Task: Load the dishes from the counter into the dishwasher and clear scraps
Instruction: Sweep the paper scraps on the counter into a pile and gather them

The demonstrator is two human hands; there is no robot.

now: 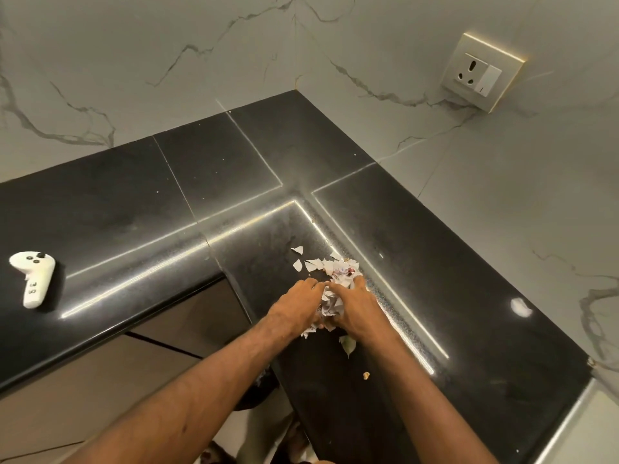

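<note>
Head view, looking down at inner corner of black L-shaped table (134, 202). Marble-look wall (502, 202) behind & to the right.

Scraps (338, 274): heap of torn white paper, some w/ red print, on table just right of the inner corner. Part of heap is crumpled into a wad between the two grips. Rest spreads just beyond the fingertips on the far side.

L grip (296, 304): palm down, on left side of heap, fingers curled in against paper, clamped on the wad.
R grip (356, 306): palm down, on right side, fingers curled likewise, clamped on same wad.
Grips sit close together, paper showing in the gap between them. Both forearms bare, coming in from the near side.

Loose bits:
- Two small white pieces (298, 262) just far-left of heap, apart from it, not touched.
- A few white bits poke out at near side of L grip.
- Leaf (348, 345), pale green, on table just near of R grip, partly hidden under the wrist.
- Crumb (366, 375), tan, nearer still, lying alone.

Other:
- White controller (31, 277) at left end of table, lying flat, well apart from grips.
- Socket (480, 73) w/ switch on right wall, above table.
- Bright glint on table surface right of R grip.
</note>
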